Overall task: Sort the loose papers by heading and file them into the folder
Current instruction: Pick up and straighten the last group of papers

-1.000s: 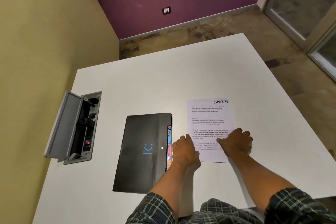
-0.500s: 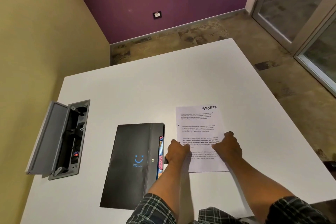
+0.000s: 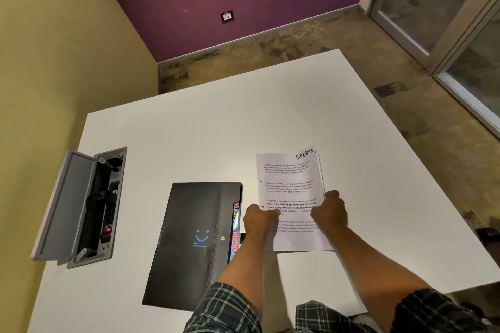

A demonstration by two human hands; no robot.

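A stack of white printed papers [image 3: 289, 178], its top sheet headed SPORTS in black marker, is tilted up off the white table [image 3: 189, 143]. My left hand [image 3: 258, 220] grips the stack's left edge and my right hand [image 3: 328, 213] grips its right edge. To the left of the stack a black folder [image 3: 192, 238] with a blue smiley logo lies closed and flat. Coloured tabs, one pink with red lettering, stick out of its right side.
A grey cable box [image 3: 81, 205] with its lid flipped open is set into the table at the left. A yellow wall runs along the left and a purple wall with a socket [image 3: 226, 16] stands behind. Glass doors are at the right.
Both hands went from resting flat on the sheet to gripping its side edges, and the stack has come up off the table. The camera moved closer.
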